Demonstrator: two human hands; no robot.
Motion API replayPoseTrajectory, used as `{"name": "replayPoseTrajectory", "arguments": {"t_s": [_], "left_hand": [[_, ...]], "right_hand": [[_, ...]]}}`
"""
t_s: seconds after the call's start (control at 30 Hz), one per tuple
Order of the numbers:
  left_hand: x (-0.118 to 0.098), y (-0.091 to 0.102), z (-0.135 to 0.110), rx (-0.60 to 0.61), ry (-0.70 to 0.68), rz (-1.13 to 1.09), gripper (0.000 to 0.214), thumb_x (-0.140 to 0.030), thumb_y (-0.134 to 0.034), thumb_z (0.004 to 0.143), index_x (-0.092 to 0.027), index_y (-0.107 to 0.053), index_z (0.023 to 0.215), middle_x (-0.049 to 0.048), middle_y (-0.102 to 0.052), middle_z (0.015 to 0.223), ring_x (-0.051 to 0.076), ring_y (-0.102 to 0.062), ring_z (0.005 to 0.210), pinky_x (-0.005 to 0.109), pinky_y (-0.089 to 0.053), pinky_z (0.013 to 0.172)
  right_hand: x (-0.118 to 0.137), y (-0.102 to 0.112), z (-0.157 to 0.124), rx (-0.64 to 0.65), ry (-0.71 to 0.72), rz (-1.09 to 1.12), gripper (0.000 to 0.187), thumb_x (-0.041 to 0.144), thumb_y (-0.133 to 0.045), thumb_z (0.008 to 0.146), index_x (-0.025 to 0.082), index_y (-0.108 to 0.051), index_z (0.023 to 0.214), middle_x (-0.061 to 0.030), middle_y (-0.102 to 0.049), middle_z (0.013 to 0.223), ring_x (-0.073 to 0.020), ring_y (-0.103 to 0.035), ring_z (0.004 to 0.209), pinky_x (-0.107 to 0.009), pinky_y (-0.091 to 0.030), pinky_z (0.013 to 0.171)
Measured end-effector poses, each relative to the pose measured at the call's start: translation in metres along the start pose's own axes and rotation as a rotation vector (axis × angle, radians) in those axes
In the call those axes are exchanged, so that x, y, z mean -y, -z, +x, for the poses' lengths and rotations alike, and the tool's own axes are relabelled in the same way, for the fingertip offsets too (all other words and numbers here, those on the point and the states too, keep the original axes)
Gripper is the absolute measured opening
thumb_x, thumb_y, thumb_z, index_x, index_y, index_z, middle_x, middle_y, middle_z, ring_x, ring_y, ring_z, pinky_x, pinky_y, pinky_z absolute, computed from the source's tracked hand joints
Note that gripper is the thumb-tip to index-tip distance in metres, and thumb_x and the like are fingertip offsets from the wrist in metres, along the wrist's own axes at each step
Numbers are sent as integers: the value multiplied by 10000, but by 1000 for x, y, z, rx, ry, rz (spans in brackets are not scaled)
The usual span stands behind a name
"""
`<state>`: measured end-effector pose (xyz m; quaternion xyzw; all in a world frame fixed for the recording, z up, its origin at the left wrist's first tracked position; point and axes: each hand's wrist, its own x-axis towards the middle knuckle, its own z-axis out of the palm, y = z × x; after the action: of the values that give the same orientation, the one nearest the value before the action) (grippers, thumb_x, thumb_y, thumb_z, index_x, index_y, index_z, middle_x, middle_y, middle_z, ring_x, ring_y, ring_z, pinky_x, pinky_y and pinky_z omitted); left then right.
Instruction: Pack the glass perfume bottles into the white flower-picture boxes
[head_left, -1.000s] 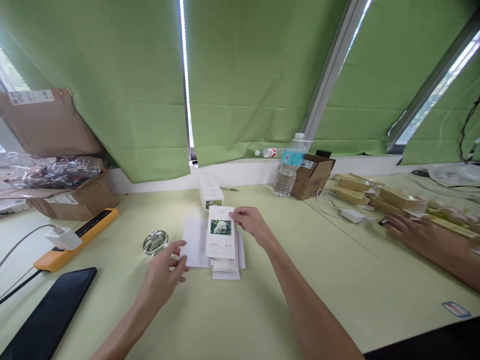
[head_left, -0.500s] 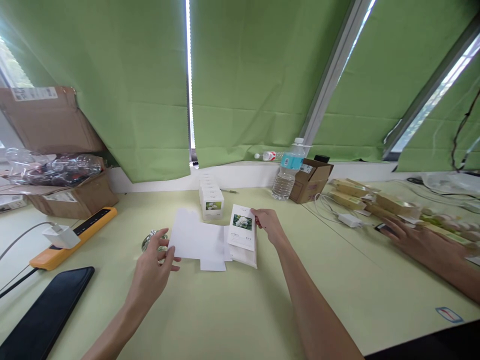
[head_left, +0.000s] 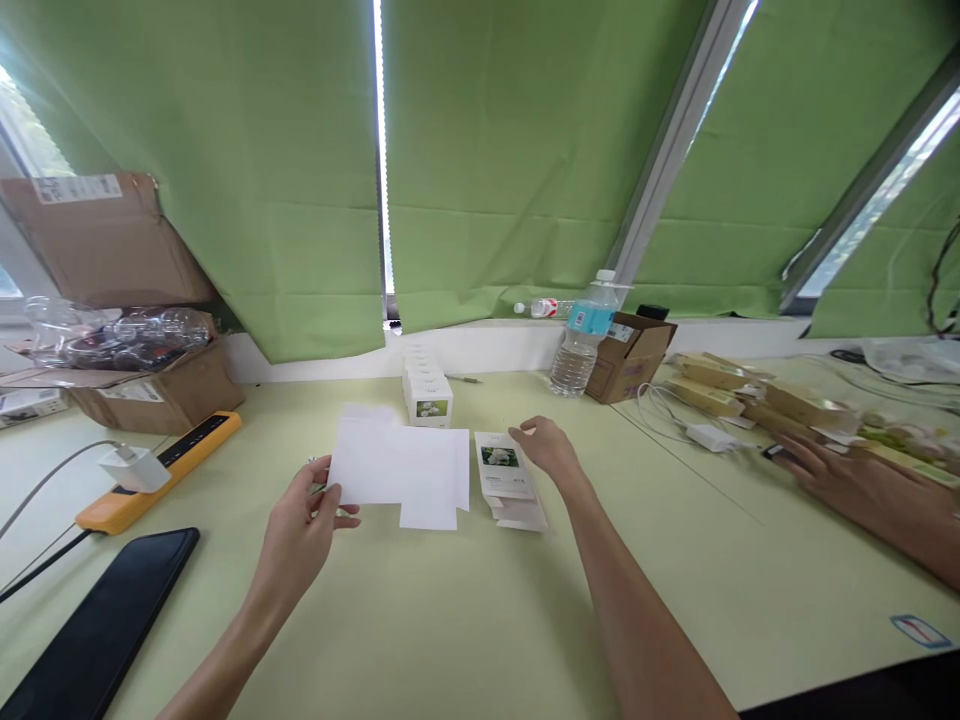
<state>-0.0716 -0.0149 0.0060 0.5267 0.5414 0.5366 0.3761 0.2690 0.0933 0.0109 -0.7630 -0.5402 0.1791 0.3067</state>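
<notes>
My left hand (head_left: 311,515) pinches the left edge of a flat white carton blank (head_left: 405,470), its plain side up, flaps showing at the top and bottom. To its right lies a folded white carton (head_left: 506,470) with a white-flower picture and small print, its lower flaps loose. My right hand (head_left: 547,448) is at that carton's upper right corner, fingers bent and slightly apart, with nothing visible gripped. Behind the blank stands a row of small white boxes (head_left: 427,405) with the same flower picture. A shiny round object is mostly hidden behind my left hand.
On the left are a phone (head_left: 105,610), an orange power strip (head_left: 161,470) with a white charger, and a cardboard box (head_left: 165,385) of clear plastic. Toward the back right stand a water bottle (head_left: 585,345) and a small brown box (head_left: 630,355). Another person's hand (head_left: 832,475) rests near yellowish boxes.
The white blank and the printed carton, overlapping before, now lie apart. The carton has shifted right and lies lower, its corner no longer pinched by my right hand. My left hand keeps the blank.
</notes>
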Motion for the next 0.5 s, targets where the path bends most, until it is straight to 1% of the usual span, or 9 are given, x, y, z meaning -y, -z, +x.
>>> {"name": "replayPoseTrajectory", "arguments": {"t_s": [0.03, 0.1, 0.2, 0.23, 0.3, 0.33, 0.37, 0.4, 0.5], "left_hand": [[-1, 0, 0, -4, 5, -17, 375, -380, -546, 838, -212, -504, 1172, 40, -546, 1019, 154, -664, 670, 397, -630, 647], [-2, -1, 0, -13, 16, -46, 369, -372, -556, 832, -206, -505, 1158, 40, -539, 1012, 156, -664, 664, 406, -629, 642], [-3, -1, 0, -18, 23, -69, 352, -367, -565, 831, -212, -505, 1141, 34, -533, 1016, 164, -672, 681, 413, -630, 650], [-3, 0, 0, -20, 23, -76, 348, -367, -567, 831, -217, -502, 1138, 31, -532, 1018, 167, -674, 687, 414, -630, 653], [-3, 0, 0, -26, 23, -85, 345, -367, -570, 832, -223, -493, 1137, 25, -530, 1019, 170, -678, 692, 415, -629, 659], [-3, 0, 0, -30, 23, -87, 344, -366, -569, 834, -224, -489, 1136, 24, -531, 1019, 170, -679, 691, 414, -628, 661], [-4, 0, -1, -31, 23, -86, 341, -366, -566, 835, -223, -488, 1134, 26, -534, 1023, 170, -679, 691, 411, -627, 663], [-5, 0, -1, -30, 22, -82, 337, -366, -563, 837, -220, -488, 1132, 30, -538, 1033, 170, -679, 692, 408, -625, 665], [-9, -1, -3, -2, 22, -76, 328, -375, -554, 843, -210, -489, 1120, 50, -551, 1083, 178, -679, 715, 401, -618, 677]], "right_hand": [[5, 2, -3, -12, 14, 3, 329, 441, -586, 743, 164, -626, 914, -124, -640, 850, -255, -582, 820, -290, -367, 605], [18, 6, -11, 13, 64, 30, 361, 481, -528, 793, 167, -633, 936, -117, -646, 864, -244, -584, 821, -287, -380, 613], [37, 13, -29, 153, 170, 108, 467, 586, -423, 847, 181, -649, 903, -73, -657, 821, -177, -574, 684, -258, -389, 559], [42, 15, -36, 249, 207, 150, 500, 617, -402, 850, 186, -651, 910, -60, -661, 807, -152, -557, 628, -248, -391, 535], [49, 17, -47, 626, 299, 316, 531, 635, -425, 846, 168, -633, 989, -78, -663, 870, -134, -549, 613, -245, -408, 528], [52, 17, -51, 754, 318, 352, 528, 636, -450, 838, 166, -629, 999, -83, -659, 896, -135, -559, 624, -246, -421, 534], [54, 17, -53, 838, 338, 379, 509, 623, -494, 824, 162, -629, 990, -81, -650, 901, -133, -563, 629, -246, -427, 537], [54, 16, -55, 876, 350, 393, 483, 605, -537, 810, 160, -630, 974, -69, -639, 877, -128, -560, 626, -242, -425, 535], [54, 9, -54, 880, 365, 416, 399, 529, -636, 775, 158, -637, 920, -8, -565, 724, -96, -504, 568, -218, -387, 503]]}}
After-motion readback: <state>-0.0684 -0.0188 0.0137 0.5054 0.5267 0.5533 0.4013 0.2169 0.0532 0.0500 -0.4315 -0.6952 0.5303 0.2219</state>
